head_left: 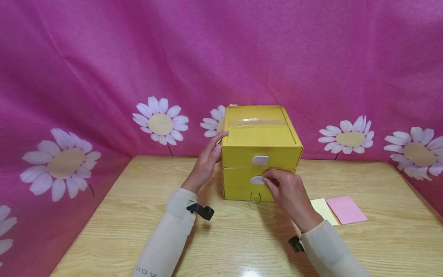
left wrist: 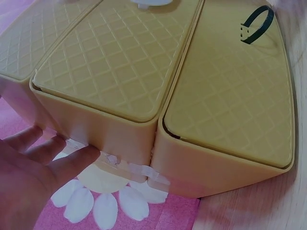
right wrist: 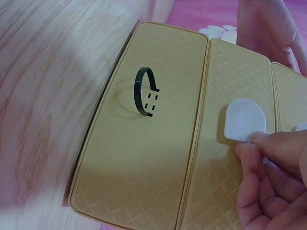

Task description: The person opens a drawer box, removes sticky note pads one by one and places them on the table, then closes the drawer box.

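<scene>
A yellow three-drawer box (head_left: 256, 136) stands on the table, its drawer fronts facing me. My left hand (head_left: 207, 163) rests against the box's left side, its fingers (left wrist: 72, 163) extended along that wall. With thumb and forefinger, my right hand (head_left: 290, 194) pinches the edge of the white handle (right wrist: 244, 120) on the middle drawer (right wrist: 225, 177). Another white tab (head_left: 260, 160) is on the top drawer. The bottom drawer (right wrist: 144, 158) has a black loop (right wrist: 138, 91) as its pull. All three drawers look pushed in.
Clear tape (head_left: 259, 122) runs across the box's top. To the right of the box, a pale yellow paper square (head_left: 324, 211) and a pink one (head_left: 347, 210) lie on the wooden table (head_left: 387, 184). A pink cloth (head_left: 270, 57) with white flowers hangs behind.
</scene>
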Demonstrator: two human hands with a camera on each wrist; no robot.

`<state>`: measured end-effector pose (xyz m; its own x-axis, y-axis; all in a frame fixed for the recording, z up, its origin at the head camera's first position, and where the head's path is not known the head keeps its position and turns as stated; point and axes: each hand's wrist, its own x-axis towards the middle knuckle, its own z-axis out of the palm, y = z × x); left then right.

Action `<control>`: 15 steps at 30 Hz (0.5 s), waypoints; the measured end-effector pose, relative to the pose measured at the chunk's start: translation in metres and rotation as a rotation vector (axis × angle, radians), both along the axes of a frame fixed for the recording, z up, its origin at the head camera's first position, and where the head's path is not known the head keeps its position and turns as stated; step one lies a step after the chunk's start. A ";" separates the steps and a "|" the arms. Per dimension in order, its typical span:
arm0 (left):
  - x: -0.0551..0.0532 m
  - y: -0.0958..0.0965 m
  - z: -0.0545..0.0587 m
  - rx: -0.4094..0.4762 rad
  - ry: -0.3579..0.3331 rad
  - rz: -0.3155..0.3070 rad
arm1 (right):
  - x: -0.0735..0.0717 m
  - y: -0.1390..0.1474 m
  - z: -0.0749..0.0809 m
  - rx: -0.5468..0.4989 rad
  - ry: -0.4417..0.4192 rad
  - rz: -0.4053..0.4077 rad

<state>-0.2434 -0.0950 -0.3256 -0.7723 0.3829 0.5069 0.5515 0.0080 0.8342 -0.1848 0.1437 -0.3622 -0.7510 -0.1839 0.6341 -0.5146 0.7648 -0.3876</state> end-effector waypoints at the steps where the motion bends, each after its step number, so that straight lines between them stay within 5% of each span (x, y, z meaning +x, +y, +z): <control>1: 0.000 0.000 0.000 0.001 -0.003 -0.002 | 0.000 0.000 0.000 -0.001 -0.005 0.001; 15: 0.000 0.001 0.000 0.017 -0.012 -0.014 | -0.001 0.001 0.000 -0.014 -0.022 -0.002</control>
<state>-0.2435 -0.0944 -0.3253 -0.7728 0.3855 0.5042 0.5415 -0.0139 0.8406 -0.1860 0.1448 -0.3620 -0.7653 -0.1732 0.6200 -0.5040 0.7604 -0.4097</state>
